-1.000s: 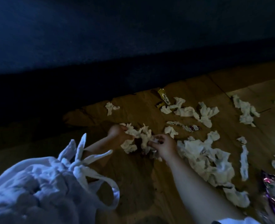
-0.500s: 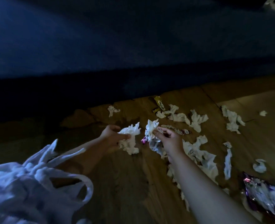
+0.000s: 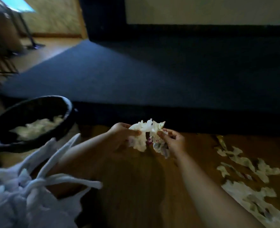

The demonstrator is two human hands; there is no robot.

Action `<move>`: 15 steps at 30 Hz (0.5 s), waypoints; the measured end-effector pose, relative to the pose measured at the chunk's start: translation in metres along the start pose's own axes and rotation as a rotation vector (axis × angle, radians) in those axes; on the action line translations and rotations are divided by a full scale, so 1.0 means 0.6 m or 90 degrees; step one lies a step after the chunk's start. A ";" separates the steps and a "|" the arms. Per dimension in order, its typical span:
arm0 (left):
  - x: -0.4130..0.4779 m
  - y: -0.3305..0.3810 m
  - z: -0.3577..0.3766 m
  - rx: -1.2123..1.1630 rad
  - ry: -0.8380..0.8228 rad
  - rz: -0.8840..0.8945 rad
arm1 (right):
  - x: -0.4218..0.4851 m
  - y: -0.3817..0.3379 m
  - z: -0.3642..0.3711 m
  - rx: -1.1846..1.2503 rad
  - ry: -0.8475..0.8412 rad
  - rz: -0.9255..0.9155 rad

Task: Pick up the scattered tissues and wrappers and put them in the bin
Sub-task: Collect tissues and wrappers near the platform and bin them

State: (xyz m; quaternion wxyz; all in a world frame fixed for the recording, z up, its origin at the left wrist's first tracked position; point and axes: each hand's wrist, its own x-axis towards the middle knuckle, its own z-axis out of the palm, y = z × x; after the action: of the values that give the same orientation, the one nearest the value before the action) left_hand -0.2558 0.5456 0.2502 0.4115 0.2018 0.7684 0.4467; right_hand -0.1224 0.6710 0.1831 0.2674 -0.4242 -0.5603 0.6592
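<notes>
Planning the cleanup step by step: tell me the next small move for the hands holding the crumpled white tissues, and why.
The left hand and right hand both grip a wad of crumpled white tissues held above the wooden floor, and the round black bin sits open to their left, holding other tissues. So probably: swing the wad left over the bin and let go.
</notes>
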 end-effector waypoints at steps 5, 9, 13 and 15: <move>-0.008 -0.055 -0.158 -0.312 0.145 0.056 | -0.003 -0.019 0.164 0.025 -0.094 0.017; 0.017 -0.100 -0.305 -0.411 0.369 0.085 | -0.006 -0.035 0.332 0.124 -0.186 0.054; 0.048 -0.131 -0.412 -0.408 0.526 0.083 | 0.000 -0.066 0.494 0.205 -0.277 0.047; 0.065 -0.153 -0.443 -0.437 0.562 0.066 | 0.002 -0.076 0.561 0.199 -0.300 0.050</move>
State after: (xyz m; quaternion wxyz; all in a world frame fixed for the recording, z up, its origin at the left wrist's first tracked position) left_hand -0.4891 0.3858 0.2240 0.0702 -0.1122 0.6675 0.7328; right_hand -0.4179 0.5103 0.2308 0.1659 -0.2342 -0.4816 0.8281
